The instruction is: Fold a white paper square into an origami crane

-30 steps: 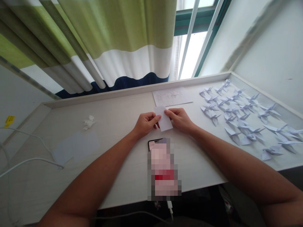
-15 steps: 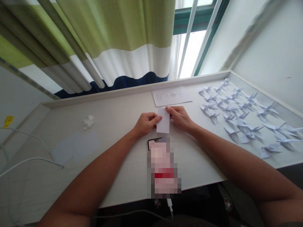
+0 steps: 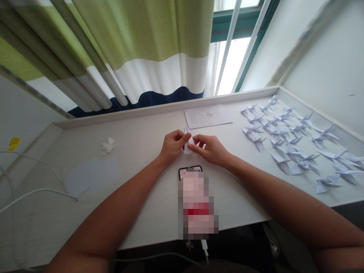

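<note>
White paper (image 3: 187, 141), one narrow folded piece, is what I have between the two hands, standing with its long axis running away from me, nearly straight up the view and tipped a little, its tip poking above the knuckles of my left hand (image 3: 173, 146). It sits closer to that hand: thumb and forefinger pinch it closed from the near-left side, so that hand is clenched on the paper. My right hand (image 3: 211, 150) comes in from the right with its fingers curled, and the fingertips (image 3: 194, 148) meet the paper's right edge, though I cannot tell from here whether they grip or only touch. Just below both hands lies one phone (image 3: 196, 167), mostly hidden under a pixelated block. Ahead of the right hand lies one sheet of handwritten notes (image 3: 207, 116), and further right spreads a flock of paper cranes (image 3: 287, 141), roughly three dozen, too overlapped for me to count exactly. Left of the left hand sit one crumpled tissue (image 3: 107, 146) and two pale paper squares (image 3: 92, 175), overlapping enough that the count is uncertain, with one white cable (image 3: 36, 192) beyond them, all on one desk (image 3: 153, 197).
</note>
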`<state>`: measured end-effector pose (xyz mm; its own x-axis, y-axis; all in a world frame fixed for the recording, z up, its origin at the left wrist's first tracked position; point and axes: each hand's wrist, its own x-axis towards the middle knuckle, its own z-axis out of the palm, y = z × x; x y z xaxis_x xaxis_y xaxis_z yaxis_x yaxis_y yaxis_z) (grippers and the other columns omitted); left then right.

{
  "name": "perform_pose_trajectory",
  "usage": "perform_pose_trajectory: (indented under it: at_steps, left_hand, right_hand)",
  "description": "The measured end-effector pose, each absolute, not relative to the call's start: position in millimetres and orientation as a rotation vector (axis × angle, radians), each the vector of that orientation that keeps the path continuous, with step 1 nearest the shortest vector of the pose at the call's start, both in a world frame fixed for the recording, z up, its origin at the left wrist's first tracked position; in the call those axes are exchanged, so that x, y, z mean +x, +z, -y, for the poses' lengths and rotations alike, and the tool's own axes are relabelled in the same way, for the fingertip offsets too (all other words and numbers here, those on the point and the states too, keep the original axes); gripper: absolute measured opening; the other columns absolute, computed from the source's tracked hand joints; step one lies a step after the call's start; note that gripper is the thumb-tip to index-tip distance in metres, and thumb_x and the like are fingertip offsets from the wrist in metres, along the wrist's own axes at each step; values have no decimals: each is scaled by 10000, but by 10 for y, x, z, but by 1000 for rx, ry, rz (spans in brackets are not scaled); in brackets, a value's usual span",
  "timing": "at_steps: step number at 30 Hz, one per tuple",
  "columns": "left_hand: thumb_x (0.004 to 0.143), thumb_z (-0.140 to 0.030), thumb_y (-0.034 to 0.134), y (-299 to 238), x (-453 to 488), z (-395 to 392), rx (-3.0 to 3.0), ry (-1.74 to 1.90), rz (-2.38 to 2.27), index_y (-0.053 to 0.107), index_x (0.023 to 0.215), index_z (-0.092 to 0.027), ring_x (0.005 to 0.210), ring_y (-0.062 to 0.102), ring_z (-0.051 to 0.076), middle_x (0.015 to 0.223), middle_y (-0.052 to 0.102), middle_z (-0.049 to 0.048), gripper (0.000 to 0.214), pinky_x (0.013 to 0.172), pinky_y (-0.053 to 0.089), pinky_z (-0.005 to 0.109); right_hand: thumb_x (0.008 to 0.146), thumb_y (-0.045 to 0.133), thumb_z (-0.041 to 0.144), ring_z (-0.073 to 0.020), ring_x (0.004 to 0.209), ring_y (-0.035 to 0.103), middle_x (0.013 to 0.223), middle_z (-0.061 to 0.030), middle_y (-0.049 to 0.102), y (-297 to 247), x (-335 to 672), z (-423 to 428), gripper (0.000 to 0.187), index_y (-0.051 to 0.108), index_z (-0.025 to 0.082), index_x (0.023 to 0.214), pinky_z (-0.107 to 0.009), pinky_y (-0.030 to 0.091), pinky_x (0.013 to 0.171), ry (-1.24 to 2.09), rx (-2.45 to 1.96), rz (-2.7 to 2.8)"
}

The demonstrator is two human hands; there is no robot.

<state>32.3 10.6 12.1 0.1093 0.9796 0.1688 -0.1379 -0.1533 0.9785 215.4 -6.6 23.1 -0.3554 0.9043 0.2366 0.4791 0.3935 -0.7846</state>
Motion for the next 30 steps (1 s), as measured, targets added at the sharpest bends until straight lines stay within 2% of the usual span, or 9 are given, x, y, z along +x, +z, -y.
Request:
perform_pose_trajectory:
  at_steps: [7,10,13,18,21,24,30]
  left_hand:
    - [709,-650,904,68,319,-139,1242,1323,-913,512,651,-191,512,503,70,588,549,-58,607,487,454,194]
    - [747,-581,898,60,317,-134,1253,1241,-920,578,732,-183,588,606,104,665,648,-27,510,546,531,215]
    - [758,-530,889,51,307,-137,1237,1168,-927,627,843,-173,643,677,145,706,708,0,451,591,577,249]
    - [765,-471,861,49,278,-158,1193,1200,-998,584,806,-175,606,676,145,688,717,10,407,562,569,246]
    - [764,-437,858,68,269,-157,1177,1194,-988,573,890,-182,583,690,162,681,721,1,402,541,573,259]
    - [757,-406,869,84,265,-151,1173,1173,-967,548,997,-194,568,711,184,680,722,-15,453,546,595,291]
    - [777,-395,850,75,260,-160,1192,1166,-968,548,1011,-188,550,712,178,684,724,-7,434,538,578,274]
  right_hand:
    - [878,683,399,-158,571,671,736,-44,722,184,2221,-71,231,689,168,871,-282,560,507,1241,-1156,1426]
    - [834,744,383,-163,579,683,735,-51,728,172,2255,-125,228,698,163,872,-274,581,471,1284,-1161,1344]
    - [806,803,439,-162,596,697,769,-55,747,149,2284,-157,310,706,162,908,-281,611,482,1313,-1123,1335]
    - [763,857,534,-163,581,718,796,-45,762,143,2328,-183,425,665,181,902,-275,607,477,1353,-1083,1285]
    - [756,861,560,-170,587,735,823,-49,770,161,2343,-185,457,655,186,917,-268,595,467,1374,-1055,1296]
    - [748,869,546,-171,577,735,811,-43,763,170,2349,-183,457,645,189,922,-268,594,465,1391,-1048,1275]
    - [749,877,496,-173,552,726,808,-44,757,152,2340,-184,431,628,193,929,-281,599,457,1423,-1067,1238]
